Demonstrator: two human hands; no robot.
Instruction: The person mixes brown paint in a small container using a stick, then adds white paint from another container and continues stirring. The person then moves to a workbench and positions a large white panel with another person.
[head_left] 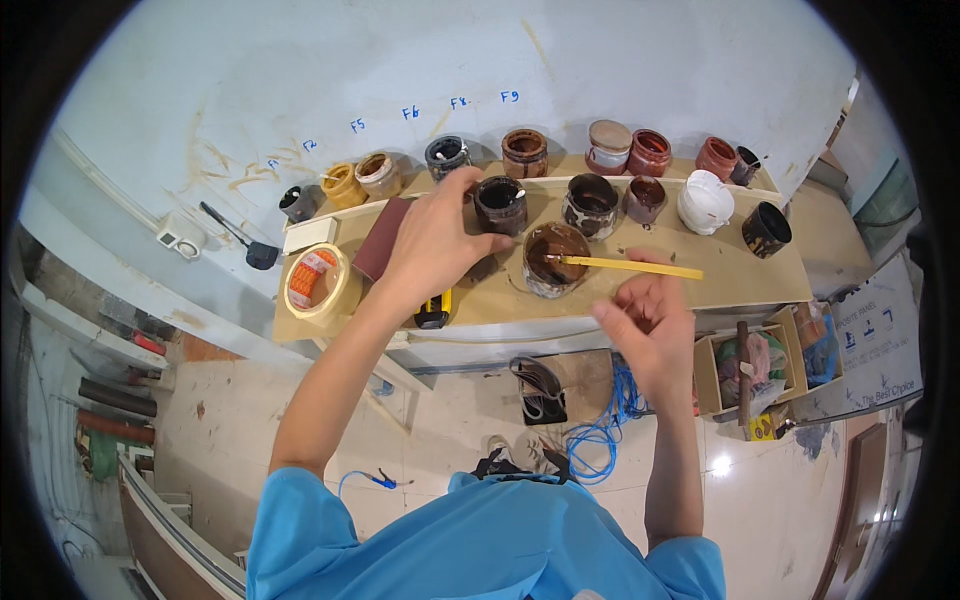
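My left hand (437,238) curves round the left side of a dark jar (499,208), its thumb against the lower front and fingers at the rim. A small white stick shows at that jar's mouth. In front stands a clear jar (555,275) stained brown inside. A brush with a yellow handle (640,266) rests across its mouth, pointing right. My right hand (650,325) hovers just below the handle's end, thumb apart from loosely bent fingers, holding nothing. To the right of the dark jar are a black-stained glass jar (590,208) and a small dark red jar (645,200).
A roll of tape (318,283), a brown sheet (382,240) and a yellow-black tape measure (434,309) lie left. Several paint jars line the back ledge, including a yellow one (343,187). A white tub (706,203) and black cup (767,231) stand right. Blue hose (597,447) coils on the floor.
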